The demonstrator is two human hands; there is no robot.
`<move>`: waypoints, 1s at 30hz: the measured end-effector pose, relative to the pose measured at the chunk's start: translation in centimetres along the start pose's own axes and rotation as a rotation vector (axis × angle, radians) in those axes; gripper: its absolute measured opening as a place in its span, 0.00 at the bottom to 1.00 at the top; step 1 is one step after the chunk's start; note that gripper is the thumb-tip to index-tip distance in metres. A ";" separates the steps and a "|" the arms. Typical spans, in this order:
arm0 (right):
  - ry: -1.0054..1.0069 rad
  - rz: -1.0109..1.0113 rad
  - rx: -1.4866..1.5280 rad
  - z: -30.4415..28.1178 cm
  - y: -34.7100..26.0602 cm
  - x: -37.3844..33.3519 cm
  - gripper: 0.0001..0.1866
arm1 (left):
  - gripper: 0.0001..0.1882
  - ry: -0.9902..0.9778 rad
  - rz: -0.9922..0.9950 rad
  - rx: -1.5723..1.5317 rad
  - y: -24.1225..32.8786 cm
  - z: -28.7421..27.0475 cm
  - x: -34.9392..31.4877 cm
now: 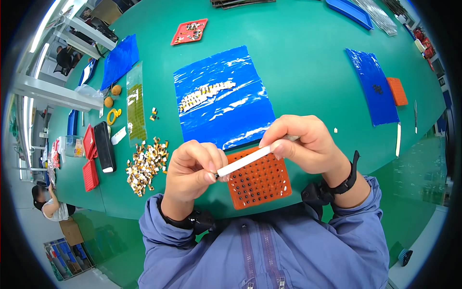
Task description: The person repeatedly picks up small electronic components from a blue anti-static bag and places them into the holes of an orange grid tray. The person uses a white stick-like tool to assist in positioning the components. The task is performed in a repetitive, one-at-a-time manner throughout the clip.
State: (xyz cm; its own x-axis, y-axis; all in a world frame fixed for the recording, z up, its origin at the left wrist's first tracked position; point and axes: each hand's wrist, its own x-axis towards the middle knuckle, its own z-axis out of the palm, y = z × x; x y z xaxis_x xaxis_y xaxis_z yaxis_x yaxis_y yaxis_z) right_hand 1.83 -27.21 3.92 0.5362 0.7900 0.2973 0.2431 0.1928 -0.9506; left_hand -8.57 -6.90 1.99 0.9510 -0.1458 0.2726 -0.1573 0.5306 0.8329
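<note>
My left hand (191, 169) and my right hand (308, 144) hold a narrow white strip (244, 161) between them, tilted up toward the right. The left fingertips pinch its lower end, where a small black piece (216, 176) shows. My right thumb and forefinger grip the upper end. Just beneath the strip lies an orange tray (281, 193) with a grid of holes, many with small black parts in them; my hands cover its upper corners. Beyond the hands is a blue plastic sheet (219, 126) bearing a row of small white and yellow pieces (204, 95).
Left of my hands is a heap of small white and gold-brown pieces (146, 166). A black case (103, 147), red trays (90, 175) and yellow tape (113, 116) lie farther left. On the right are another blue sheet (370, 82) and an orange tray (397, 91).
</note>
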 end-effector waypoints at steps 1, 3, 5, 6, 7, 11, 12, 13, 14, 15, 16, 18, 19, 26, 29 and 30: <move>-0.001 -0.035 -0.020 0.0 0.1 0.0 0.04 | 0.08 -0.003 -0.001 0.000 0.0 0.0 0.0; -0.001 -0.098 -0.036 -0.1 0.4 0.1 0.04 | 0.08 -0.003 -0.003 -0.010 -0.1 0.0 0.1; -0.003 -0.153 -0.025 0.0 0.8 0.2 0.05 | 0.08 0.008 -0.005 -0.028 -0.1 0.0 0.0; 0.004 -0.144 -0.016 0.1 0.7 0.2 0.05 | 0.08 0.002 -0.005 -0.027 -0.1 0.0 0.0; 0.011 -0.134 -0.008 0.2 0.7 0.2 0.06 | 0.08 -0.004 -0.005 -0.026 -0.1 0.0 0.0; 0.027 -0.077 -0.020 0.2 0.6 0.0 0.06 | 0.08 -0.021 -0.011 -0.024 0.0 0.0 0.0; 0.024 -0.093 -0.044 0.2 0.6 0.0 0.05 | 0.07 -0.001 -0.008 -0.062 -0.1 0.1 0.0; 0.018 -0.111 -0.067 0.1 0.5 0.1 0.05 | 0.06 0.020 -0.002 -0.098 -0.1 0.2 0.0; 0.013 -0.129 -0.091 0.0 0.5 0.2 0.05 | 0.05 0.041 0.003 -0.133 -0.2 0.2 -0.1; 0.024 -0.164 -0.106 0.0 0.6 0.3 0.04 | 0.05 0.047 0.002 -0.135 -0.2 0.2 -0.1; 0.037 -0.198 -0.123 0.0 0.7 0.3 0.04 | 0.05 0.051 0.001 -0.137 -0.2 0.2 -0.1; 0.042 -0.200 -0.151 0.0 0.7 0.3 0.04 | 0.05 0.052 0.002 -0.133 -0.2 0.2 -0.2; 0.033 -0.167 -0.164 0.0 0.5 0.1 0.04 | 0.05 0.049 0.005 -0.127 -0.2 0.2 -0.2; 0.134 -0.197 -0.178 0.7 0.5 0.2 0.04 | 0.07 0.008 0.021 0.000 -0.1 0.0 -0.1; 0.037 -0.195 -0.240 0.2 0.6 0.1 0.04 | 0.08 0.017 0.019 -0.012 -0.1 0.0 -0.1; 0.021 -0.189 -0.245 0.1 0.5 0.1 0.04 | 0.07 0.019 0.016 -0.042 -0.1 0.1 -0.1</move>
State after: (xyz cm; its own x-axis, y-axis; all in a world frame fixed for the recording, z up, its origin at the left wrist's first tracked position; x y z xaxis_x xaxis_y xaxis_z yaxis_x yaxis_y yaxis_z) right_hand 1.95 -27.01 3.45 0.4789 0.7406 0.4714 0.5266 0.1873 -0.8292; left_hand -8.68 -6.99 1.91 0.9533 -0.1215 0.2764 -0.1619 0.5670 0.8076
